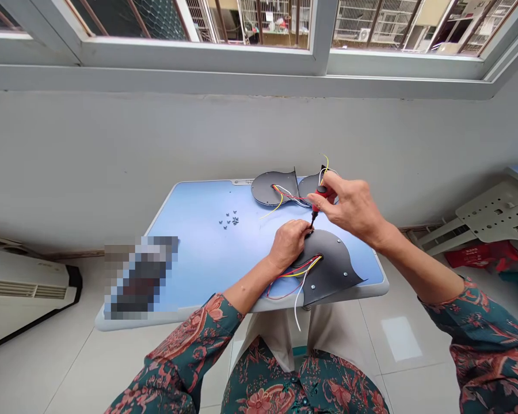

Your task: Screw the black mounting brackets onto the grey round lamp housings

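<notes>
My right hand grips a screwdriver with a red and black handle, its shaft pointing down. The tip meets the upper edge of a black rounded plate near the table's front edge. Closed over that plate's upper left edge, my left hand has its fingertips right by the screwdriver tip; whether they also pinch a screw is hidden. Red, yellow and white wires come out of a hole in the plate, and silver screw heads show on its face.
Several small dark screws lie loose on the blue table. At the back are another black plate with wires and a partly hidden one. A blurred dark item lies at left. The wall stands behind.
</notes>
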`<state>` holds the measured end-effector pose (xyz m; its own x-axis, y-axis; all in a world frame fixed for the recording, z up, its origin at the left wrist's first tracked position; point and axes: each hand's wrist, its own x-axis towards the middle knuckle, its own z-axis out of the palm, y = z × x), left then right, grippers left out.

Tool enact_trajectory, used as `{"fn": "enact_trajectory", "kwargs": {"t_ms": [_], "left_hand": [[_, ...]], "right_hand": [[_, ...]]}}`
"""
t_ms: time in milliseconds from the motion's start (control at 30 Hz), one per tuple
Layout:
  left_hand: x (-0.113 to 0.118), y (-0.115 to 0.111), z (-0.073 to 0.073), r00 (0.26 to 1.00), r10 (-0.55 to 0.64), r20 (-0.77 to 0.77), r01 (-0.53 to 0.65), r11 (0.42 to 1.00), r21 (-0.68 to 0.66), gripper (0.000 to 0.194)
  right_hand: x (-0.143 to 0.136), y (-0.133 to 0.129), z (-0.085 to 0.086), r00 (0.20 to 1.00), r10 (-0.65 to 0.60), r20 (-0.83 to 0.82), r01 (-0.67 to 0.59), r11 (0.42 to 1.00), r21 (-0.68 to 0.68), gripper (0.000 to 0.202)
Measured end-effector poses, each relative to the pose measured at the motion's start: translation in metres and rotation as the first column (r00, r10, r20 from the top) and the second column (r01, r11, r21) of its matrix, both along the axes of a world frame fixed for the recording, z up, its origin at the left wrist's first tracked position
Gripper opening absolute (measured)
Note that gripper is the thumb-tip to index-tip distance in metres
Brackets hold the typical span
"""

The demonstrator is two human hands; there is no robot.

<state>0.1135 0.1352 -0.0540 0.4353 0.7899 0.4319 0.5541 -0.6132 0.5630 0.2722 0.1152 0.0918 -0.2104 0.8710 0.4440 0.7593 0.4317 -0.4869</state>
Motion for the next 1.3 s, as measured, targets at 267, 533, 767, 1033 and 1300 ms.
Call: {"fn": "enact_trajectory", "kwargs": {"t_ms": [267, 533, 767, 1033, 1300], "left_hand": [[0.000, -0.002, 0.004, 1.000, 0.010, -0.024, -0.010, 1.000, -0.008, 0.015], [0.000, -0.001, 0.002, 1.000, 0.017, -0.013, -0.017, 1.000, -0.015, 0.012], [-0.002, -0.001, 0.003, 0.991, 0.060, -0.116, -0.054, 0.997, 0.054, 0.017], [0.000, -0.001, 0.003, 0.991, 0.039, -0.126, -0.031, 0.997, 0.067, 0.019], [0.002, -0.003, 0.002, 0.992, 0.066, -0.110, -0.061, 0.997, 0.047, 0.019]], "right_hand": [[0.003, -0.002, 0.014, 0.991, 0.125, -0.056, -0.132, 0.983, -0.124, 0.017], [0.006, 0.001, 0.004, 0.989, 0.101, -0.106, -0.113, 0.987, -0.114, 0.012], [0.000, 0.000, 0.007, 0.996, 0.080, -0.049, -0.083, 0.995, -0.055, 0.015], [-0.003, -0.001, 0.003, 0.999, 0.021, 0.041, -0.020, 0.999, -0.041, 0.011], [-0.005, -0.003, 0.003, 0.986, 0.164, -0.023, -0.166, 0.978, -0.130, 0.007]]}}
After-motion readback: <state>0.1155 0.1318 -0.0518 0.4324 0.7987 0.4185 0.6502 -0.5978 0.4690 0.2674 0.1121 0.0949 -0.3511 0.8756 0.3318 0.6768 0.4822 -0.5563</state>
